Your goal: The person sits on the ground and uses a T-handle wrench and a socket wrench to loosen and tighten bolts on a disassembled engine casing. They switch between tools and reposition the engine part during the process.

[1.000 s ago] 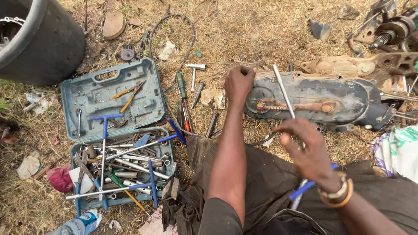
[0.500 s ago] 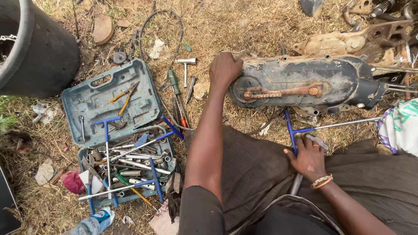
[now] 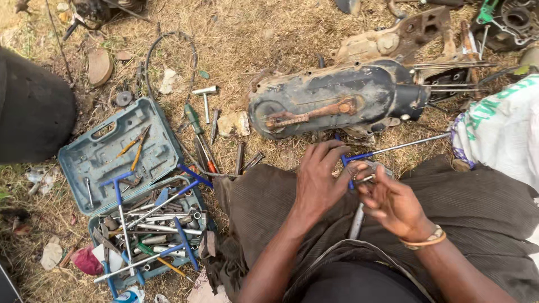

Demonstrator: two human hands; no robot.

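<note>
Two hands, left hand and right hand, both grasp a slim steel blue-handled T-wrench over ribbed brown cloth.

Dry grassy ground carries everything: an open blue toolbox lies left of the black engine casing, with loose screwdrivers between them and a white sack on the casing's right.

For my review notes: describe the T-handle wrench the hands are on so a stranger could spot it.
Start at the black engine cover on the grass. Just below it, over the lap, both hands meet on the wrench, left hand and right hand. Unlike the blue-handled ones in the toolbox, its steel shaft points right toward the white sack.
</note>
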